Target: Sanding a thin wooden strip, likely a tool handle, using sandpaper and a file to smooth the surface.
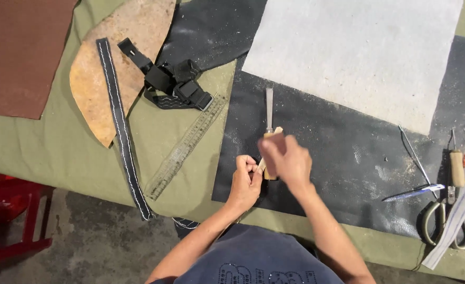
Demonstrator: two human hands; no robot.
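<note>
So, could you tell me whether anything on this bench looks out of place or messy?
Pale dust and crumbs are scattered over the black sheet to the right of the right hand. The stitched black strap hangs off the bench edge. Otherwise nothing looks damaged.

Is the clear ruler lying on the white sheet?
No, the clear ruler lies on the olive cloth, left of the white sheet.

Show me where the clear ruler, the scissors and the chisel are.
ruler (186,146): head view, middle of its clear strip.
scissors (445,223): head view, between the handle loops, near the pivot.
chisel (269,109): head view, on the metal blade above the right hand (287,163).
</note>
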